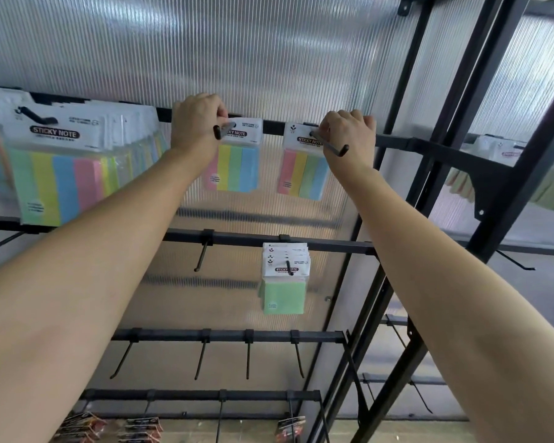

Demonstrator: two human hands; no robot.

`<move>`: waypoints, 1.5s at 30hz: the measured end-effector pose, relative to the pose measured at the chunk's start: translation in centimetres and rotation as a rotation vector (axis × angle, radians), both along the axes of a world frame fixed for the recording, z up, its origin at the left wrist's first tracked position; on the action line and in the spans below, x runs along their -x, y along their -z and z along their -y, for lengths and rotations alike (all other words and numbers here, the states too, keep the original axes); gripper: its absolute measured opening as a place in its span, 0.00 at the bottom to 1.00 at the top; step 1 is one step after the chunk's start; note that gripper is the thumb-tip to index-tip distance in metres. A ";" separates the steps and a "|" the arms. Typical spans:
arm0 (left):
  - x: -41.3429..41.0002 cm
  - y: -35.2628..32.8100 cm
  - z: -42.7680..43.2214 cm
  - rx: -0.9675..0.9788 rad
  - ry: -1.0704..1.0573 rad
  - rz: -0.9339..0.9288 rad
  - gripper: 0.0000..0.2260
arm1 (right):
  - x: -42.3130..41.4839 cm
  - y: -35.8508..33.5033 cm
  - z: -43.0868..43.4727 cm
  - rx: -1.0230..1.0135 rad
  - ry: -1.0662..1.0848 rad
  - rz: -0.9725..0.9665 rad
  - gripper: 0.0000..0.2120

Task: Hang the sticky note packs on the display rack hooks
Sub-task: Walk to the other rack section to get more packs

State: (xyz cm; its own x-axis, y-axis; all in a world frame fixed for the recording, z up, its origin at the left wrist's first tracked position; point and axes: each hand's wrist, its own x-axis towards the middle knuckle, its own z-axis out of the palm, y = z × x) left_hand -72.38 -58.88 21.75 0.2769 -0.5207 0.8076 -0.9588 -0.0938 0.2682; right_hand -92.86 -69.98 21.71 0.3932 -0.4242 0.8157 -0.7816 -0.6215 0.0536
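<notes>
My left hand (pixel 199 121) curls round the white header of a pastel-striped sticky note pack (pixel 234 167), which is threaded on a black metal hook (pixel 219 131) at the dark top rail (pixel 272 127). My right hand (pixel 349 132) pinches a second striped pack (pixel 303 175), hanging on the neighbouring hook (pixel 331 147).
</notes>
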 end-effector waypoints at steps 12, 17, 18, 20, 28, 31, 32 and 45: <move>0.2 0.4 -1.2 0.088 0.011 0.104 0.10 | 0.4 -0.3 -1.3 -0.066 -0.041 -0.018 0.08; 0.4 0.3 -2.5 0.061 -0.019 0.123 0.09 | 1.5 -0.3 -2.6 -0.068 -0.096 -0.009 0.07; 0.5 0.3 -2.9 0.061 -0.020 0.127 0.09 | 1.7 -0.2 -2.9 -0.070 -0.104 0.001 0.07; 0.8 0.2 -3.6 0.054 -0.008 0.118 0.08 | 2.2 -0.1 -3.7 -0.077 -0.121 0.034 0.07; 2.3 0.0 -7.6 0.068 0.170 0.024 0.06 | 4.0 -0.2 -7.7 -0.108 -0.089 0.080 0.09; 2.9 0.0 -8.9 0.079 0.208 0.041 0.05 | 4.7 -0.2 -9.4 -0.119 -0.083 0.099 0.11; 3.1 0.1 -9.3 0.085 0.216 0.051 0.05 | 4.9 -0.2 -10.1 -0.121 -0.083 0.106 0.11; 4.8 -0.1 -13.6 0.203 0.345 0.112 0.09 | 7.0 -1.0 -15.3 -0.110 -0.042 0.176 0.09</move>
State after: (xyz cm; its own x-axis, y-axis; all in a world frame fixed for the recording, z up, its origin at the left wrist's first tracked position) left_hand -77.18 -45.29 21.90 0.0187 -0.3951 0.9185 -0.9490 0.2822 0.1407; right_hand -99.89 -54.70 22.66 0.2679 -0.5010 0.8230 -0.7464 -0.6480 -0.1515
